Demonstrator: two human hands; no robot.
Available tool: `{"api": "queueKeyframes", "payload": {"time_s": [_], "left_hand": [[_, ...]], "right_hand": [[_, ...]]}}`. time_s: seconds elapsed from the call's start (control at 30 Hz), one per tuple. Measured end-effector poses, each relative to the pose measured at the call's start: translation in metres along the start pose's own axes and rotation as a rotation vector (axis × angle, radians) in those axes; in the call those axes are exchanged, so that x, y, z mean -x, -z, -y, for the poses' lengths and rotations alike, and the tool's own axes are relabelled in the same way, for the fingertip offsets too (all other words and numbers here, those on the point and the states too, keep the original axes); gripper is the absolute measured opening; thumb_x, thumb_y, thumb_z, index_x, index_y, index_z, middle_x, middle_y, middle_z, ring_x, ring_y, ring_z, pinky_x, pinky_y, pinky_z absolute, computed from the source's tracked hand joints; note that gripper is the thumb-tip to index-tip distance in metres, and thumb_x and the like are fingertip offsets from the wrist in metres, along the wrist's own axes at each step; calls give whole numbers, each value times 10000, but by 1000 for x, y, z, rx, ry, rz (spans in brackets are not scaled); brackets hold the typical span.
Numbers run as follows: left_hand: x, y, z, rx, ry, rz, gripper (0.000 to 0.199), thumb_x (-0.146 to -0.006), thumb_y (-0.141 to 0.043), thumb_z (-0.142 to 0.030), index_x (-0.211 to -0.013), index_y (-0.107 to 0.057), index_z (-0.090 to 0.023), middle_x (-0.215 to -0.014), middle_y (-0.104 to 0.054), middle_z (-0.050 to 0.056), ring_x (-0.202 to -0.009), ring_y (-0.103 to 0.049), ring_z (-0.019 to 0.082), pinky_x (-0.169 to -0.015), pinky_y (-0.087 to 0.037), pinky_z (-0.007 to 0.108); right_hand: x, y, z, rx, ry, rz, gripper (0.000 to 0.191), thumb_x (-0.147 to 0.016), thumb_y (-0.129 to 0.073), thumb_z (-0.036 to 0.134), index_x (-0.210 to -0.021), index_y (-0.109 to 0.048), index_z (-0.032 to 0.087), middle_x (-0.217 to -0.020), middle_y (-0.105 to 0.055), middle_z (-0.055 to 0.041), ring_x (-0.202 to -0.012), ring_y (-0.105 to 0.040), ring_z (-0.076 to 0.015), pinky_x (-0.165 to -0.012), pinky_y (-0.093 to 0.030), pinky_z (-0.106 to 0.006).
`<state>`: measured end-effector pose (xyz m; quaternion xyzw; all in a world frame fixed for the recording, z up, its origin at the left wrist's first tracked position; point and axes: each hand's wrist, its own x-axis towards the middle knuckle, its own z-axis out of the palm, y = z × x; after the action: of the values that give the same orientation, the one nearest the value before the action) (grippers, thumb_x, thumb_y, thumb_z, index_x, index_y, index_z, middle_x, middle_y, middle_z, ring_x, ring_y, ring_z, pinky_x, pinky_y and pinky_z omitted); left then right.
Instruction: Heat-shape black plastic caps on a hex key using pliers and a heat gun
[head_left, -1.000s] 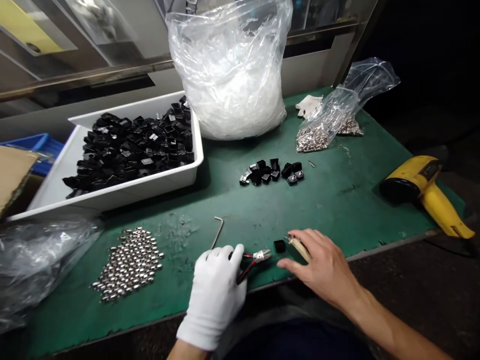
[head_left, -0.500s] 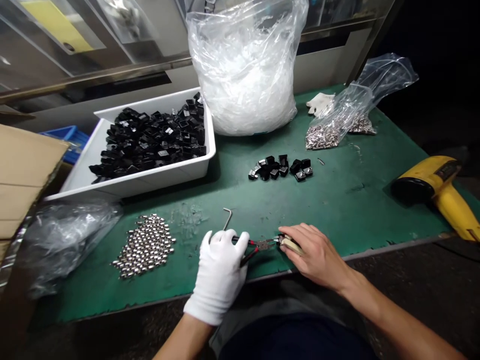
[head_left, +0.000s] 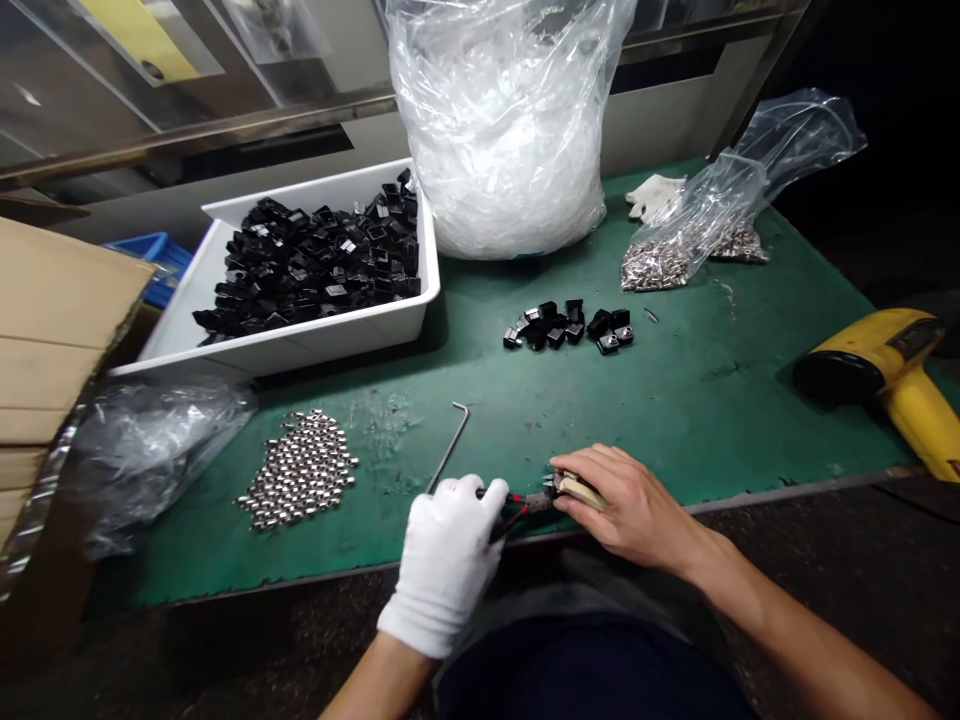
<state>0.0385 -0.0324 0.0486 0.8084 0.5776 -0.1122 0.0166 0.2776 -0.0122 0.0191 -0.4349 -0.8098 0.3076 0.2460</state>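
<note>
My left hand (head_left: 450,550), in a white glove, is closed around the handles of a pair of pliers (head_left: 537,501). Red shows on the dark handles, and the jaws point right. My bare right hand (head_left: 626,505) is closed on a beige and black piece (head_left: 579,490), whose exact kind I cannot make out. The plier jaws meet the dark end of that piece near the front edge of the table. An L-shaped hex key (head_left: 450,447) lies just beyond the gloved fingers.
Metal inserts (head_left: 300,470) lie spread at left. Behind them a white tray (head_left: 337,335) holds black plastic parts; several more black parts (head_left: 555,325) lie mid-table. A big clear bag (head_left: 510,150), a bag of metal pieces (head_left: 656,262) and a yellow heat gun (head_left: 877,365) stand around.
My gloved hand and the pliers have moved slightly right and down, and more of the hex key's shaft shows. The plier jaws are closer to the right fingers. The whole view has shifted a little.
</note>
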Motion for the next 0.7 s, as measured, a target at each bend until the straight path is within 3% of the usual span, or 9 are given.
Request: {"api": "queueKeyframes", "payload": {"time_s": [0.13,0.27,0.43,0.5,0.63,0.7], "left_hand": [[16,-16,4,221,84,-19,205,-860,-628,-262,-1062,-641,-290,-943,-647,41,-871,-608,269,-712,-426,357],[30,-28,5,609,234,-78,160,-897,-595,-296,-1043,-650,-261,-928,-670,31,-868,-632,223,-812,-480,333],[27,-12,-1,1090,440,-37,304,-877,-633,-516,-944,-687,-224,-877,-709,35,-826,-650,218,-792,-509,310],[25,-6,-8,1316,506,1,381,-852,-651,-577,-893,-682,-199,-786,-682,29,-734,-624,193,-696,-503,282],[24,-11,-20,1776,556,98,519,-851,-599,-683,-895,-641,-167,-613,-519,-28,-489,-437,101,-483,-397,235],[25,-17,-23,1919,532,107,534,-860,-591,-686,-929,-637,-159,-644,-526,-17,-498,-445,96,-485,-410,236]], "right_hand": [[0,11,-4,23,-107,-84,262,-1043,-516,277,-1301,-542,234,-1149,-663,-41,-1009,-627,-198,-868,-512,-315],[-12,25,-24,173,-189,-175,292,-1055,-391,194,-1288,-563,225,-1132,-665,-56,-976,-643,-211,-827,-528,-336],[-52,32,-52,430,-109,-245,396,-1023,-440,216,-1391,-540,112,-1217,-649,-171,-1119,-597,-340,-979,-474,-512],[-61,37,-57,495,-52,-267,386,-1013,-485,239,-1371,-570,121,-1308,-618,-180,-1230,-546,-363,-1065,-416,-556],[-34,69,-63,552,6,-381,399,-978,-609,381,-1341,-608,215,-1431,-554,-130,-1340,-479,-350,-1146,-359,-543],[-4,96,-69,586,-53,-591,398,-995,-593,378,-1358,-589,213,-1412,-549,-161,-1330,-483,-358,-1142,-350,-553]]}}
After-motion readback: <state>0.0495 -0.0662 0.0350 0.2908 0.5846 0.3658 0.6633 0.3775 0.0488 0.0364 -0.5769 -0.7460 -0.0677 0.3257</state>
